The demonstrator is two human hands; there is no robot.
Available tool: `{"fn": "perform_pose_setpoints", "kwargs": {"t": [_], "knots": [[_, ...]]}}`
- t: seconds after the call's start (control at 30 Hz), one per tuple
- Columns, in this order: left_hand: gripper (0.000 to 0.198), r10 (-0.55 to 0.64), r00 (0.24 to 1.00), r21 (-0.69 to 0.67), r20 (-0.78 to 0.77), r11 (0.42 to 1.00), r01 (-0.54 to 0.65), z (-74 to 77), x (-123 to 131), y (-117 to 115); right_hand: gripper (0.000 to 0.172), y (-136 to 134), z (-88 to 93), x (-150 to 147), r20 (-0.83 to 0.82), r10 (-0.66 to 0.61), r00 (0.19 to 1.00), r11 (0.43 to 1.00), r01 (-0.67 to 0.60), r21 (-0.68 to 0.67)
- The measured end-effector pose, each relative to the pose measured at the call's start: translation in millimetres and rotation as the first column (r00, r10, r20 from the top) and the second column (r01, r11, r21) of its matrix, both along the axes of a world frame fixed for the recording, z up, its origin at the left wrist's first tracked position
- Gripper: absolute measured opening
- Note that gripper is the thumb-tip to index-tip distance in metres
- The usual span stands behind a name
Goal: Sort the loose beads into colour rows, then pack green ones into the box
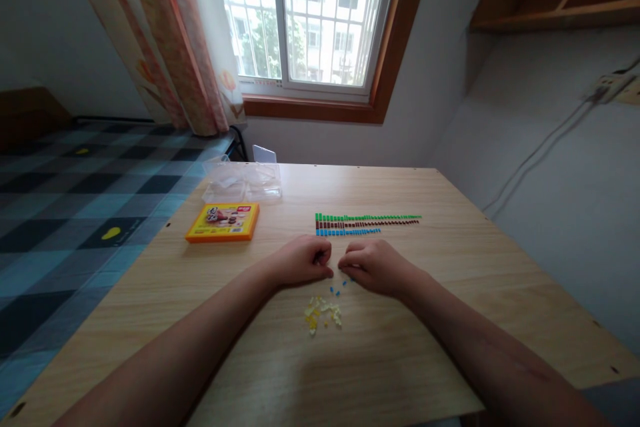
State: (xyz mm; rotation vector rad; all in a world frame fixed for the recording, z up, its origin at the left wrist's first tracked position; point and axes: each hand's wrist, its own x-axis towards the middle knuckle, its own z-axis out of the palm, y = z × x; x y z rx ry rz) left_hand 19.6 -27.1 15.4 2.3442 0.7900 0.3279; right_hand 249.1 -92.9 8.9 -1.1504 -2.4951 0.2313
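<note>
My left hand (305, 259) and my right hand (373, 267) rest on the wooden table (450, 293), knuckles close together, fingers curled into pinches. What they pinch is too small to make out. Just below them lie a few loose blue beads (336, 291) and a small heap of yellow beads (321, 313). Beyond the hands run three tidy rows of tiny pieces: a green row (367, 217), a dark red-brown row (367, 223) and a shorter blue row (347, 232).
An orange-yellow flat box (223, 222) lies at the left of the table, with a clear plastic container (243, 181) behind it. A bed with a blue checked cover (75, 213) adjoins the table's left edge. The window and curtain stand behind.
</note>
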Motion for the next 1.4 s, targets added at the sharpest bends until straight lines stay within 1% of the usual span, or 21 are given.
{"fn": "perform_pose_setpoints", "kwargs": {"t": [0.1,0.2,0.33,0.43,0.5,0.57,0.67,0.77,0.83,0.9,0.97,1.03,1.13,1.23,1.3,1.4], "knots": [[0.019,-0.015,0.999,0.030,-0.031,0.999,0.016,0.1,0.8,-0.4,0.016,2.5,-1.0,5.6,-0.008,-0.039,0.999,0.999,0.039,0.001],[0.016,-0.017,0.999,0.033,-0.038,0.999,0.019,-1.0,-0.1,1.2,0.015,4.7,-2.7,9.6,-0.036,-0.054,0.998,0.999,0.054,-0.004],[0.009,0.015,1.000,0.039,0.005,0.999,-0.015,-4.8,-1.3,4.4,0.015,7.1,-4.6,12.9,-0.050,-0.097,0.994,0.995,0.096,-0.019],[0.004,0.030,0.999,0.073,0.040,0.997,-0.033,-7.2,0.0,4.2,0.015,10.6,-8.6,14.7,-0.075,-0.129,0.989,0.992,0.128,-0.021],[0.005,0.041,0.997,0.097,0.067,0.994,-0.047,-7.9,1.6,2.8,0.016,13.9,-13.2,15.1,-0.102,-0.135,0.986,0.991,0.134,-0.017],[0.009,0.062,0.992,0.110,0.108,0.991,-0.073,-8.5,3.2,1.5,0.020,17.1,-18.8,14.3,-0.138,-0.141,0.980,0.990,0.142,-0.003],[0.012,0.102,0.980,0.112,0.172,0.986,-0.123,-10.2,5.5,0.9,0.021,19.9,-25.8,11.5,-0.204,-0.190,0.960,0.980,0.199,0.022],[0.013,0.170,0.964,0.103,0.205,0.976,-0.194,-12.3,7.9,1.3,0.016,19.2,-28.6,8.7,-0.254,-0.234,0.939,0.968,0.249,0.029],[0.018,0.217,0.953,0.097,0.212,0.966,-0.241,-13.1,9.4,1.1,0.012,17.4,-28.6,8.3,-0.265,-0.234,0.936,0.968,0.250,0.029],[0.025,0.234,0.950,0.095,0.206,0.962,-0.257,-13.3,10.1,0.5,0.008,15.6,-28.0,8.9,-0.261,-0.222,0.939,0.971,0.237,0.028],[0.028,0.229,0.955,0.093,0.189,0.964,-0.249,-12.9,9.9,-0.2,0.007,14.3,-27.6,9.7,-0.251,-0.204,0.946,0.975,0.218,0.030],[0.029,0.223,0.960,0.081,0.170,0.968,-0.239,-12.4,8.6,-0.5,0.007,13.5,-27.6,9.7,-0.238,-0.192,0.952,0.978,0.207,0.039],[0.029,0.220,0.964,0.028,0.151,0.973,-0.227,-12.0,5.3,-0.1,0.008,11.9,-27.9,8.1,-0.207,-0.191,0.960,0.977,0.207,0.060],[0.031,0.229,0.959,-0.013,0.165,0.973,-0.230,-11.9,2.0,0.0,0.009,8.7,-26.7,9.5,-0.173,-0.198,0.965,0.975,0.212,0.068],[0.032,0.235,0.953,-0.016,0.193,0.972,-0.236,-11.6,0.5,-0.8,0.011,6.5,-24.2,15.8,-0.150,-0.207,0.967,0.974,0.217,0.060],[0.031,0.234,0.949,-0.016,0.211,0.972,-0.235,-10.0,-1.9,-3.0,0.014,5.8,-18.3,35.6,-0.105,-0.250,0.962,0.967,0.254,0.025]]}}
